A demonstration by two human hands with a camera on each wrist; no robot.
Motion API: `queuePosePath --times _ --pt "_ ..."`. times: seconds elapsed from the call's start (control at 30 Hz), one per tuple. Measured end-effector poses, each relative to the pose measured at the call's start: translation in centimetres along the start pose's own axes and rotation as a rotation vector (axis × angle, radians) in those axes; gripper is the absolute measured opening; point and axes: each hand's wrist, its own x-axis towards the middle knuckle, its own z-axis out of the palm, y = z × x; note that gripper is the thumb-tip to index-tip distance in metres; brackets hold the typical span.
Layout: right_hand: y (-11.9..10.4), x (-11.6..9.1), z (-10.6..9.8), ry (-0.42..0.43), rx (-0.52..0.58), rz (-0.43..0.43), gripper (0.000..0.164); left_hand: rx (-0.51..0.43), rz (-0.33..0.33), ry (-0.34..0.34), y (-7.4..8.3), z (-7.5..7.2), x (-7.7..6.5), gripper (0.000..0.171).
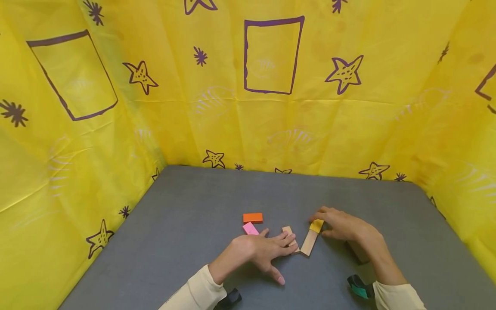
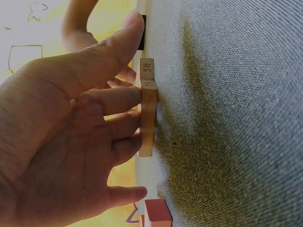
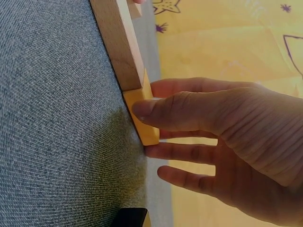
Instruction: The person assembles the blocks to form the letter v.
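My right hand (image 1: 342, 224) pinches a yellow block (image 3: 147, 127) between thumb and fingers, its end touching a plain wooden block (image 1: 309, 243). My left hand (image 1: 265, 252) lies with spread fingers, the fingertips resting on a second plain wooden block (image 1: 287, 231). The two wooden blocks meet at their near ends in a V. Their end faces, marked with numbers, show in the left wrist view. Beside the left little finger lies a pink block (image 1: 250, 228), with an orange block (image 1: 253, 218) just behind it.
Partly hidden under the right forearm is a dark block (image 1: 357, 253); its black end (image 3: 132, 216) shows in the right wrist view. The grey table (image 1: 201, 193) is enclosed by yellow cloth (image 1: 174, 129) with drawn stars and frames.
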Motion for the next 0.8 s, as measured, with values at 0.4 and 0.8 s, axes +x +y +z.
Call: queuePosePath --times 0.4,0.8 --pt "0.13 -0.26 0.11 -0.004 0.005 -0.011 0.043 0.031 -0.01 0.011 0.2 0.14 0.1 0.096" --pt "0.05 -0.3 0.03 -0.019 0.033 0.016 0.045 0.043 -0.012 0.019 0.24 0.04 0.02 0.095"
